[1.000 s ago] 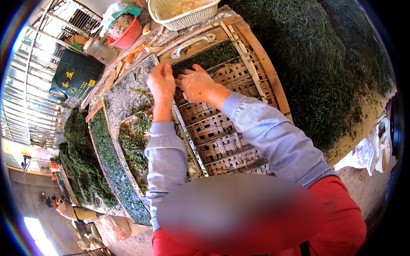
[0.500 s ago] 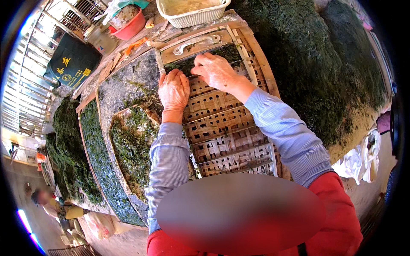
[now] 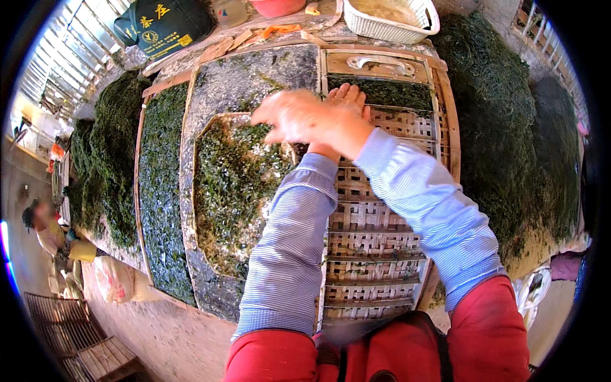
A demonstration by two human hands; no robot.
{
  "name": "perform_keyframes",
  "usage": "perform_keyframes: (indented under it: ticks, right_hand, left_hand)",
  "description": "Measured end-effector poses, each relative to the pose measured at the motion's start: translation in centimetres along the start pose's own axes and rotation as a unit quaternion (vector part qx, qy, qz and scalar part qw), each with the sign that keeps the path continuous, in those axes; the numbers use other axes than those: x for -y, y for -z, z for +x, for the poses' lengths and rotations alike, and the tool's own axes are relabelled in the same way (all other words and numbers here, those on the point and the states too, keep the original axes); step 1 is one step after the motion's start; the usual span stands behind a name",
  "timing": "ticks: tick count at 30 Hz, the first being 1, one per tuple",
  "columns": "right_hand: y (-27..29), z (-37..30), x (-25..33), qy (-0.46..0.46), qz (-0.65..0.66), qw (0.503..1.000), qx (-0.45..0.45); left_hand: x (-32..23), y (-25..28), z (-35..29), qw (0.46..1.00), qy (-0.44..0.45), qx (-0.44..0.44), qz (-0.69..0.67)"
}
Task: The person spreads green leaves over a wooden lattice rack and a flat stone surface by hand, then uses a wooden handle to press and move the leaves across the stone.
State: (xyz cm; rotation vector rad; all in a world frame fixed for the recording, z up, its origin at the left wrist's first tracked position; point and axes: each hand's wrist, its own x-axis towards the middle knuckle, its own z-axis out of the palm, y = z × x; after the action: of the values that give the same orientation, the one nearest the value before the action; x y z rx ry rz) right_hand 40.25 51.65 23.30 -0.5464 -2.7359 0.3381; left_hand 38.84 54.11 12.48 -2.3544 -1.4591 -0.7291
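Hands over the woven bamboo tray (image 3: 375, 235)
Its long axis runs away from the person. Right hand (image 3: 312, 121) lies open, empty, across the flat left hand (image 3: 347, 102).

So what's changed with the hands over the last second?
The right hand has crossed leftward over the left hand, reaching the green seaweed beside the woven bamboo tray. The left hand stays flat on the tray. Neither hand visibly grips anything.

Bright daylight, soft shadows; strong fisheye bending, dark vignette at rim, sharp centre.
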Motion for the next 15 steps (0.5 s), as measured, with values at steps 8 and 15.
perform_keyframes:
  ticks: [8,15]
  right_hand:
    - [-9.5,3.3,-1.2,0.027,-0.107,0.982,0.151]
    - [-6.8,0.7,0.6,-0.03,-0.026,0.995,-0.086]
  left_hand:
    - [-1.6,0.8,1.2,0.998,0.003,-0.058,-0.008]
    - [-1.5,0.6,1.0,0.999,0.03,0.02,0.02]
